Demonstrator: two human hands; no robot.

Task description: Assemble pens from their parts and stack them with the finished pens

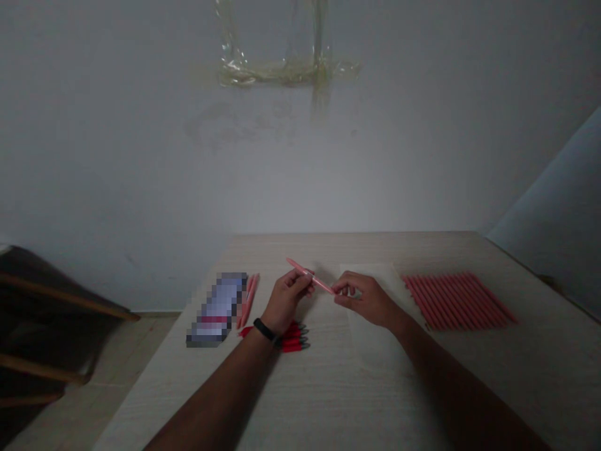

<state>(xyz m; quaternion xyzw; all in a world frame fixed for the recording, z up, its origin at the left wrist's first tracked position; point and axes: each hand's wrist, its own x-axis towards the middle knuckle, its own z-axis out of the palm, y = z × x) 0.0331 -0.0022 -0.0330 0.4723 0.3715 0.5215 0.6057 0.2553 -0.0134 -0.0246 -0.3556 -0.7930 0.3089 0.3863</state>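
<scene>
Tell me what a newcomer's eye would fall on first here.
Probably the row of pink pens on the right of the table. Next comes the single pen near the middle, held in the left hand, with the right hand at its lower end. Above them, shiny tape on the wall also stands out.

Pinching the pink pen point(322, 284) near its middle with the left hand point(286, 297), closing the right hand point(366, 298) on its lower end, angling both forearms point(213, 396) inward toward it.
</scene>
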